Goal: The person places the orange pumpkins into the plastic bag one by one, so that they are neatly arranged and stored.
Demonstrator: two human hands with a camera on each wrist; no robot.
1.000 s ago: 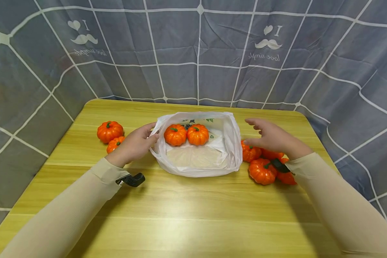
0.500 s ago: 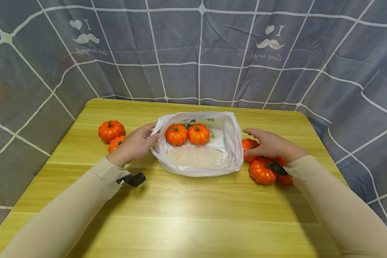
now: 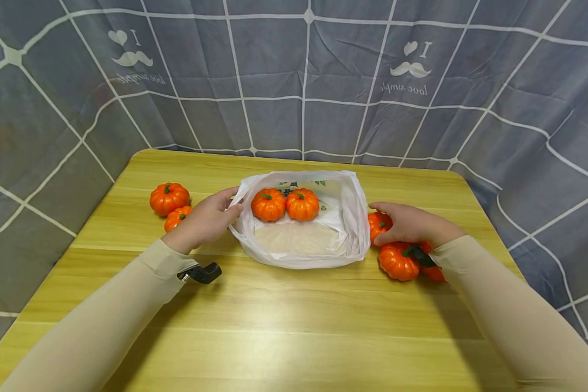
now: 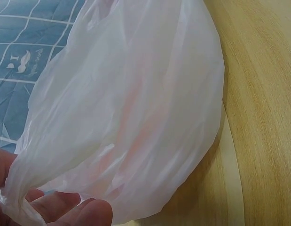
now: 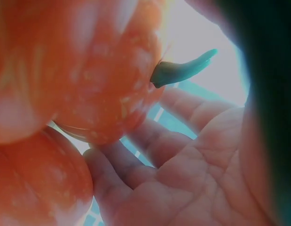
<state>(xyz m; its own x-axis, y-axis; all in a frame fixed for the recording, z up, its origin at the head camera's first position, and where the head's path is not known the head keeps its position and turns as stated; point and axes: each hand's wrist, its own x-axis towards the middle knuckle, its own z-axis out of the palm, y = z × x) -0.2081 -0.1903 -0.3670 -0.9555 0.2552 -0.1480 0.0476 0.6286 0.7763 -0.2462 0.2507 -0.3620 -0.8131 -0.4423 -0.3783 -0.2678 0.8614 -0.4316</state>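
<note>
A white plastic bag stands with its mouth wide, two orange pumpkins lying side by side inside. My left hand grips the bag's left rim; in the left wrist view, fingers are bent around the gathered plastic. Just right of the bag, my right hand is around a pumpkin, thumb on the near side. The right wrist view has fingers curving against a green-stemmed pumpkin; their tips are partly hidden.
Beneath and beside my right hand are more pumpkins, partly covered by hand and wrist strap. Two others sit left of my left hand. A grey checked curtain surrounds the wooden table at back and sides.
My right hand has come down and nearer to me onto the pumpkin beside the bag, its fingers and thumb closing in around it. My left hand keeps its grip on the rim.
</note>
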